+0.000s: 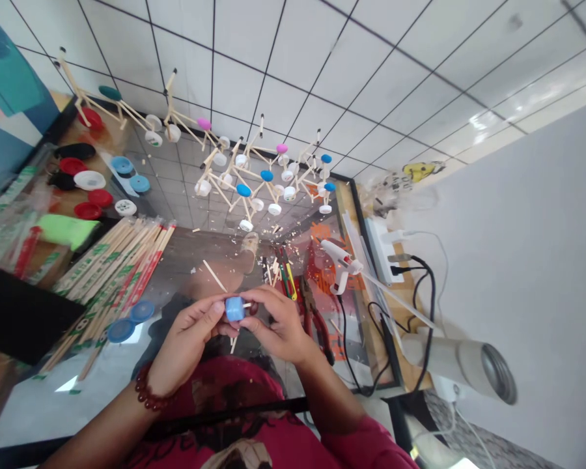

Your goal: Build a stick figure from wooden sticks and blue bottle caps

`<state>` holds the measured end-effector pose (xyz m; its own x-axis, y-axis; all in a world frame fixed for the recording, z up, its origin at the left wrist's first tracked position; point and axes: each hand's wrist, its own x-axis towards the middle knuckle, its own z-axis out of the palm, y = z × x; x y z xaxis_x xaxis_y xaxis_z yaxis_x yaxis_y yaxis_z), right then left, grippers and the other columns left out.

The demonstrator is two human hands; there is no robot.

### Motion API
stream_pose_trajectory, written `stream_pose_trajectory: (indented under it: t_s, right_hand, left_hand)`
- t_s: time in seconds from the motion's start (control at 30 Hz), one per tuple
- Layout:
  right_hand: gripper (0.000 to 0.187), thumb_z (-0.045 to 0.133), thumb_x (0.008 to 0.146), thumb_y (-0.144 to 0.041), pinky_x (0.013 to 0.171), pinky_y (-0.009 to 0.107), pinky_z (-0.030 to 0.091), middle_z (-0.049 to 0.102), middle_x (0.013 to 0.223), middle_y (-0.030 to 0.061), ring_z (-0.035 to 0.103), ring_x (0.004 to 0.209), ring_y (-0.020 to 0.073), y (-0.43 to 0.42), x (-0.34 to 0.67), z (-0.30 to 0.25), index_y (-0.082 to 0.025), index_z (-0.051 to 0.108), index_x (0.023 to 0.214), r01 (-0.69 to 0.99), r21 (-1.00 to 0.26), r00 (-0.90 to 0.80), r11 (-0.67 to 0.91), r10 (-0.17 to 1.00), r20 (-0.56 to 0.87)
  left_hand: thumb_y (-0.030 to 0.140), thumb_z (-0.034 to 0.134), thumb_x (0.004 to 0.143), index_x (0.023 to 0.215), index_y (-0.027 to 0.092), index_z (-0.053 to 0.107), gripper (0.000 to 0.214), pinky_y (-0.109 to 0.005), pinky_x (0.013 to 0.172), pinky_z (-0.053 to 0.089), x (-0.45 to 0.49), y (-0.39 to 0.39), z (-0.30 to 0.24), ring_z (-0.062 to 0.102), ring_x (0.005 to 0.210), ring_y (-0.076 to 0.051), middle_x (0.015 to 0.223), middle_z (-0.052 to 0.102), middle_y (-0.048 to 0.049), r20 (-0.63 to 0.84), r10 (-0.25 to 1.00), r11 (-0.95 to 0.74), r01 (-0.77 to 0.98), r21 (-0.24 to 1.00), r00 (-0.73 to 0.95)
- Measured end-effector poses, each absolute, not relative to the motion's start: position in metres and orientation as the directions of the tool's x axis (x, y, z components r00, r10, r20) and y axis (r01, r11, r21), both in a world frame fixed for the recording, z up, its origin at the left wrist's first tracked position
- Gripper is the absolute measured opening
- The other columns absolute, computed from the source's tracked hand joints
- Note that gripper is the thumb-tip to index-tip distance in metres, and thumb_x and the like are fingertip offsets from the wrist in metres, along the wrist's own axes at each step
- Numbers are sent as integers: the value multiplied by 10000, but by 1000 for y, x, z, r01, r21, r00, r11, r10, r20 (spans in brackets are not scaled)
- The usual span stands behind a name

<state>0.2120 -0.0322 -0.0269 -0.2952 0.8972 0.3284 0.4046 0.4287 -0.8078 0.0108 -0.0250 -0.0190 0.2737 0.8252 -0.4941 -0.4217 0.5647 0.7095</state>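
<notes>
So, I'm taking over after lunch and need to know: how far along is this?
Several stick models with bottle-cap wheels look finished on the glass table. In hand, the left hand and right hand hold a blue bottle cap with a small stick in it. Left over are a pile of wrapped chopsticks and some loose caps.

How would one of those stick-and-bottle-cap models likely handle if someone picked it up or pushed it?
The model would probably feel light for its size, since it looks built from thin sticks and plastic caps. It is likely somewhat fragile, because those slender sticks meet at small joints. Resting on round caps, it may roll or tip if pushed.
</notes>
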Motion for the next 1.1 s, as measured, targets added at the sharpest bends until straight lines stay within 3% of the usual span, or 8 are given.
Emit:
stream_pose_trajectory:
  t_s: [0.1,0.2,0.37,0.53,0.63,0.8,1.1]
  right_hand:
    - [293,652,1097,-431,776,321,638,763,1048,76,718,852,189,-32,212,-30,-243,671,1321,416,-804,-289,426,900,328]
    - [390,716,1060,-434,764,325,643,762,1051,72,720,837,195,-32,211,-33,-272,631,1405,392,-800,-295,455,886,359]
    - [366,665,1076,-351,826,325,650,761,1102,95,757,919,214,-33,211,-32,-277,638,1433,350,-762,-377,544,827,417]
    - [389,646,1042,-269,829,327,645,769,1100,96,758,933,224,-35,211,-32,-281,626,1430,369,-744,-406,556,817,409]
    - [407,661,1011,-253,838,339,645,770,1107,105,764,937,240,-35,211,-33,-275,623,1416,376,-738,-398,560,817,417]
    - [428,668,1006,-251,850,355,645,760,1129,112,750,964,247,-34,212,-35,-268,618,1430,416,-722,-368,553,828,422]
    - [478,612,1027,-202,858,365,661,778,1130,100,767,971,224,-36,213,-46,-266,610,1501,456,-633,-438,626,777,453]
  left_hand:
    - [404,1020,697,1090,232,891,448,-312,815,684,10,-26,-22,798,842,-206,1040,874,-89,-452,858,514,-397,760,246]
    - [337,997,705,1067,230,889,393,-359,903,683,10,-28,-22,813,974,-258,1086,875,-98,-382,897,435,-288,853,223]
    - [339,890,810,1015,225,893,234,-321,737,678,6,-30,-17,803,828,-245,977,855,-96,-237,941,268,-103,958,240]
    - [326,871,832,1008,238,895,198,-314,766,651,1,-31,-18,796,853,-255,958,848,-110,-121,952,119,23,993,281]
    - [325,868,845,1029,250,894,200,-311,758,658,2,-32,-20,798,844,-250,980,850,-109,-128,955,134,-4,991,269]
    - [317,957,744,1101,250,882,371,-341,786,694,8,-34,-24,821,890,-268,1092,853,-119,-198,955,231,-132,964,222]
    - [314,867,838,1051,244,879,225,-317,800,658,3,-32,-27,804,881,-246,1004,853,-92,-91,967,79,62,995,237]
